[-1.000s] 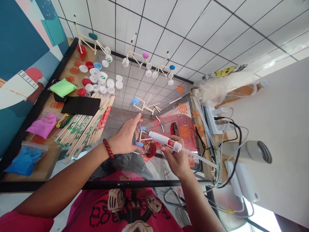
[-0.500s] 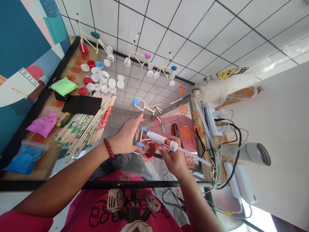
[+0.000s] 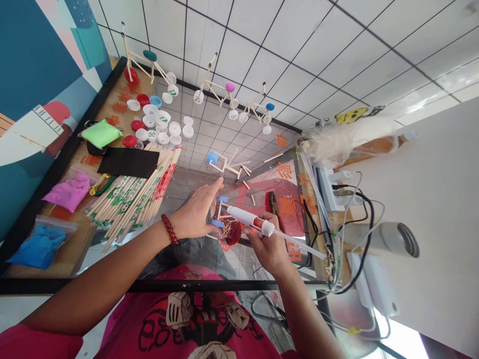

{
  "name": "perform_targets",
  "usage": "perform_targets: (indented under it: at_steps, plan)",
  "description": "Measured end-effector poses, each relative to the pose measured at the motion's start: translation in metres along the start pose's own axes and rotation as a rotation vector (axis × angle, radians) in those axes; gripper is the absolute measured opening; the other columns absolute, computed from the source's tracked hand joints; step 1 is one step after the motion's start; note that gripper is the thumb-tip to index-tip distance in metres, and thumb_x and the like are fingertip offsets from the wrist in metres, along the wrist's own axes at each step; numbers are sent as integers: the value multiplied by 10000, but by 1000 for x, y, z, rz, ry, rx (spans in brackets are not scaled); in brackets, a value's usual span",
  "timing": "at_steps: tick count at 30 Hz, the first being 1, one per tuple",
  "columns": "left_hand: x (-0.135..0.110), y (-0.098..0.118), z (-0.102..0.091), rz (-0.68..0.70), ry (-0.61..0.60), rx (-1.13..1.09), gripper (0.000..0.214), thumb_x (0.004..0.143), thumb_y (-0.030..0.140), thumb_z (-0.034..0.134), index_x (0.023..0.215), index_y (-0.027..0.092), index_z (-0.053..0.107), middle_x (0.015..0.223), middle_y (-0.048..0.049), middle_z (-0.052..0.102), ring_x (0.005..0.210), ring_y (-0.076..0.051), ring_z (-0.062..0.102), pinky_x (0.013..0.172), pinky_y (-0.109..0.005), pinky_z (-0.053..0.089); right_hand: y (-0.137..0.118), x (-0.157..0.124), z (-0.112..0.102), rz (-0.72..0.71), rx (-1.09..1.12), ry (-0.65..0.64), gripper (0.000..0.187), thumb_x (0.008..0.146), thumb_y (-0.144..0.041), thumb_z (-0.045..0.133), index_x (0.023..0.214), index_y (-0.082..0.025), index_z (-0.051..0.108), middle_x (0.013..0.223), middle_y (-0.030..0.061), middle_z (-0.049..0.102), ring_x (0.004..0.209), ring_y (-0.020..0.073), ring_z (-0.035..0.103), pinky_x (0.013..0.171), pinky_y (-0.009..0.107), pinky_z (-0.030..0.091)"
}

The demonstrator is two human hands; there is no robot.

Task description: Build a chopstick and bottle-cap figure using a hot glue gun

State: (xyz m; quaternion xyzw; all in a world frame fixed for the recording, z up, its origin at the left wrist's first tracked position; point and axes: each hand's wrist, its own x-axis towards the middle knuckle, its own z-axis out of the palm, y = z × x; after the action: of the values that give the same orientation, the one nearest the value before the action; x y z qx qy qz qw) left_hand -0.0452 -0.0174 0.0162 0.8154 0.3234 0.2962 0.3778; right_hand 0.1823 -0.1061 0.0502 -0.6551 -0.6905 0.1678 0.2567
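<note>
My right hand is wrapped round a white hot glue gun, with a long clear glue stick coming out of its back end. The gun's tip points left, close to a short wooden stick that joins two blue bottle caps. My left hand holds this pair of caps between thumb and fingers. Just below them is a red cup with many short thin sticks in it. Ahead of my hands lies a stick frame with a blue cap at one end.
Three small stick-and-cap tricycles stand along the back edge. To the left are loose bottle caps, wrapped chopsticks, a black sheet and bags of green, pink and blue clay. Cables and a power strip lie right.
Hardly anything differs. The view has shifted very slightly, and both hands keep their hold on the blue caps and the glue gun.
</note>
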Motion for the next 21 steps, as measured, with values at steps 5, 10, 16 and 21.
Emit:
perform_targets:
  at_steps: [5, 10, 16, 21]
  plan:
    - [0, 0, 0, 5, 2, 6, 1366, 571, 184, 887, 1544, 293, -65, 1478, -191, 415, 1395, -389, 383, 1113, -617, 352, -3, -3, -2, -6, 32, -21, 322, 910, -519, 548, 1039, -224, 546, 932, 58, 604, 735, 209, 620, 601, 329, 511]
    - [0, 1, -1, 0, -10, 1, 1350, 588, 188, 878, 1545, 287, -69, 1487, -194, 407, 1386, -386, 396, 1115, -609, 351, -1, -10, -8, -2, 16, -29, 318, 904, -472, 585, 1121, -243, 550, 1028, 91, 643, 919, 272, 645, 745, 410, 540]
    - [0, 0, 0, -6, -7, 7, 1354, 588, 191, 879, 1544, 286, -75, 1482, -196, 413, 1375, -378, 410, 1100, -597, 371, 5, -17, -7, 100, 222, -20, 384, 891, -412, 624, 1201, -229, 490, 927, 58, 645, 770, 219, 656, 644, 356, 548]
    - [0, 0, -1, -22, -7, 13, 1364, 577, 186, 881, 1545, 292, -75, 1486, -191, 409, 1374, -375, 409, 1098, -593, 379, 3, -13, -5, 95, 267, 39, 372, 887, -411, 630, 1179, -221, 501, 1034, 81, 636, 847, 207, 662, 699, 340, 558]
